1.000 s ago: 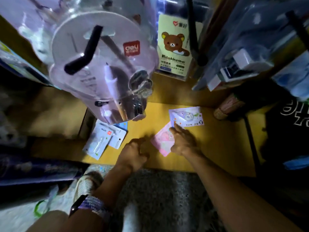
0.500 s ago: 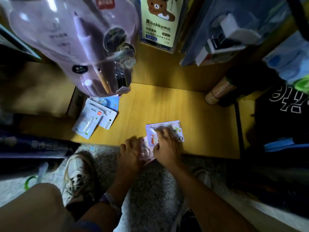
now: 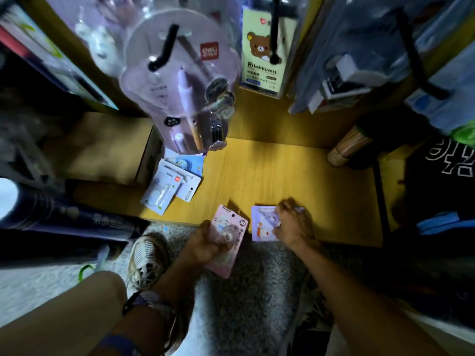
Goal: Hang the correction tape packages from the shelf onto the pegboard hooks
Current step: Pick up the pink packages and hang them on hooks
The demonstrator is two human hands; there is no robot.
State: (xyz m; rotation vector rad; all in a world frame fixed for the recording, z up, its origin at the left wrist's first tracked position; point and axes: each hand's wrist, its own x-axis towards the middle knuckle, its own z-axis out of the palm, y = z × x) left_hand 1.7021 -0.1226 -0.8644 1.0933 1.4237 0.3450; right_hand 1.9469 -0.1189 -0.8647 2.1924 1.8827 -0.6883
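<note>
I am crouched in front of a low yellow wooden shelf (image 3: 295, 176), looking down at my two bare hands. My left hand (image 3: 205, 244) is curled around a pink correction tape package (image 3: 230, 232), thumb and fingers wrapped over its clear blister, holding it at the shelf's front edge so that its lower end hangs out over the grey carpet (image 3: 244, 304). My right hand (image 3: 293, 223) lies on a lilac correction tape package (image 3: 262, 224) that sits flat on the shelf just beside the pink one; its fingers are bent over the package's right part, though blur keeps me from telling how firmly they grip. Farther left on the shelf lie two pale blue and white packages (image 3: 169, 186), overlapping. Above, a large clear pen package (image 3: 180, 80) hangs from a black hook (image 3: 164, 48), with a bear-printed package (image 3: 259, 52) beside it.
</note>
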